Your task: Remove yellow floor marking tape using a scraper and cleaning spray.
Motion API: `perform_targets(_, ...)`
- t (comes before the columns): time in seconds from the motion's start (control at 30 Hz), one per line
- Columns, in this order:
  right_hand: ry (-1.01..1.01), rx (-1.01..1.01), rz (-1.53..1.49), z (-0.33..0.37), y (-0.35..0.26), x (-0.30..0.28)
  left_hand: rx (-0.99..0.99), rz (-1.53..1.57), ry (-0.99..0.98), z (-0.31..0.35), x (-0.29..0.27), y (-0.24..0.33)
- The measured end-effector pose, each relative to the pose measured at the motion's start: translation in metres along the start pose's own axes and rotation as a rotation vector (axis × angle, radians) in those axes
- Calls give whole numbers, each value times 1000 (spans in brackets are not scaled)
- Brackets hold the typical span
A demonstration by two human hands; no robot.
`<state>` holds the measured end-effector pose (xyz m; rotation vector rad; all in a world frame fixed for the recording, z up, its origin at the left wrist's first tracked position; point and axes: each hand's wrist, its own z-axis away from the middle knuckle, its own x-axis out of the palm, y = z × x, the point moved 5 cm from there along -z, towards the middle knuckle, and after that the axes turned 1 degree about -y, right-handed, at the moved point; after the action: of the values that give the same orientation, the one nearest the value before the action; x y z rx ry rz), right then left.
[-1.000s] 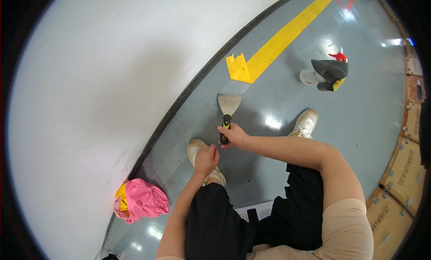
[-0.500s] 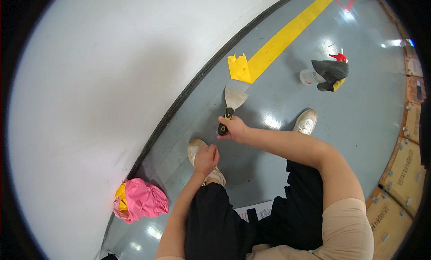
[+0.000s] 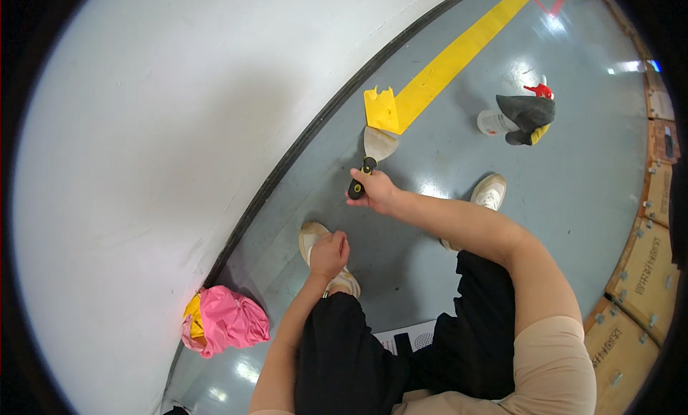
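My right hand (image 3: 375,191) is wrapped round the black and yellow handle of a putty knife (image 3: 380,144). The wide metal blade lies low at the floor, its front edge at the near end of a yellow floor tape strip (image 3: 459,56). There a torn, ragged flap of yellow tape (image 3: 382,110) is folded back toward the wall. My left hand (image 3: 330,254) is closed in a loose fist above my left shoe, with nothing visible in it and its palm side hidden.
A white wall with a dark baseboard (image 3: 287,160) runs along the left. Beside it lies a crumpled pink bag (image 3: 234,320) with yellow inside. On the right stand a spray bottle (image 3: 494,122) with a red trigger, a dark grey cloth (image 3: 529,112) draped over it, and wooden crates (image 3: 645,272) beyond.
My right hand has pushed the putty knife a little forward, so the blade has come up to the tape's end. My left hand stays in place.
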<state>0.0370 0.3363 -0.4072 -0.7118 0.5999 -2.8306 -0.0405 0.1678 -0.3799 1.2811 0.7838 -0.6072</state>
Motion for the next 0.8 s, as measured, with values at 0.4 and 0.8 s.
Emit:
perform_targets(0.4,14,56,-4,1,-21,7,-19,22,-41,1,0,-2)
perform_targets(0.8,6,49,192,24,-22,21,-23,8,-43,1,0,-4)
